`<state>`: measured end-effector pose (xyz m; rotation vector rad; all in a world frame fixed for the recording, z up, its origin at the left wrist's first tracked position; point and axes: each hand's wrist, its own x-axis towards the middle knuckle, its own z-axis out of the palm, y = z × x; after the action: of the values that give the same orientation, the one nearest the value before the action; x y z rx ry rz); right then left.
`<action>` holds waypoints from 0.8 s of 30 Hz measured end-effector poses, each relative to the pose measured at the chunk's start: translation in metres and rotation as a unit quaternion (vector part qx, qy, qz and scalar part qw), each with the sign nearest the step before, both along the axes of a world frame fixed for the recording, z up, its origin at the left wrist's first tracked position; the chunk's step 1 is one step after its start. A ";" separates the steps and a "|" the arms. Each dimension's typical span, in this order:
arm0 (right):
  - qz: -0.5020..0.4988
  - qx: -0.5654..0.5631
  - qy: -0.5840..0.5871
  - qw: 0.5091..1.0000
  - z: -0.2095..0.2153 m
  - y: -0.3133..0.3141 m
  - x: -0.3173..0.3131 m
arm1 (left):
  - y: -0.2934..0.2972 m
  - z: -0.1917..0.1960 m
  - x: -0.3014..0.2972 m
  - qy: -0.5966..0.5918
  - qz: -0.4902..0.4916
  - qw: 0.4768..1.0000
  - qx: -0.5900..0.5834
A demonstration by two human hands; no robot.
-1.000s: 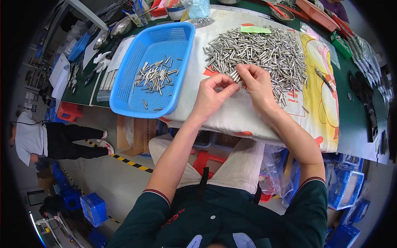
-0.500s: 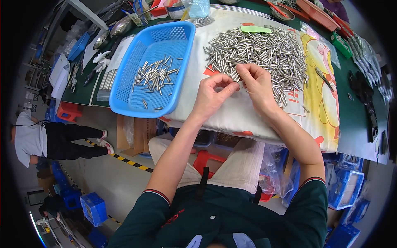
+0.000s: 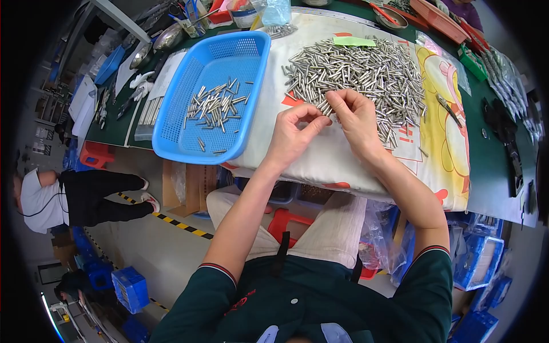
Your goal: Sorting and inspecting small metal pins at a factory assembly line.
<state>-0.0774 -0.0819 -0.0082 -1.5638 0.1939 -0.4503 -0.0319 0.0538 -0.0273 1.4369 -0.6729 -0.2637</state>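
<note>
My left hand [image 3: 296,132] is closed in a pinch, with thumb and forefinger at the lower end of a few slim silvery metal pins [image 3: 325,108]. From the other side my right hand [image 3: 355,117] grips the same pins between thumb and fingers; its fingertips partly cover them. Both hands meet at the near edge of a broad pile of similar metal pins [image 3: 366,71], spread on a printed cloth [image 3: 303,154]. To the left stands a blue perforated plastic basket [image 3: 162,128] with a smaller heap of pins [image 3: 216,106] on its bottom.
A green paper slip [image 3: 354,41] lies on the pile's far side. Tweezers [image 3: 449,110] rest on the cloth at right. Beyond are a metal bowl [image 3: 392,18] and a red tray [image 3: 437,20]. Another person [image 3: 48,200] stands at the far left.
My hands keep almost the same place and grip, with only slight finger movement. At the far left, the other person's upper body and arm have shifted.
</note>
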 end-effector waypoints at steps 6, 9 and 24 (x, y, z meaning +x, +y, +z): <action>-0.004 -0.003 -0.008 1.000 0.000 0.001 0.000 | 0.001 0.001 -0.001 0.005 -0.001 1.000 0.000; -0.002 0.001 -0.002 1.000 0.001 0.000 -0.001 | 0.001 0.002 -0.002 0.005 -0.003 1.000 0.001; 0.000 -0.034 -0.022 0.999 0.004 -0.001 0.007 | -0.001 0.003 0.002 0.041 0.095 0.994 -0.034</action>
<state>-0.0708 -0.0825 -0.0042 -1.6185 0.1468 -0.4943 -0.0298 0.0523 -0.0241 1.4061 -0.4712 -0.1481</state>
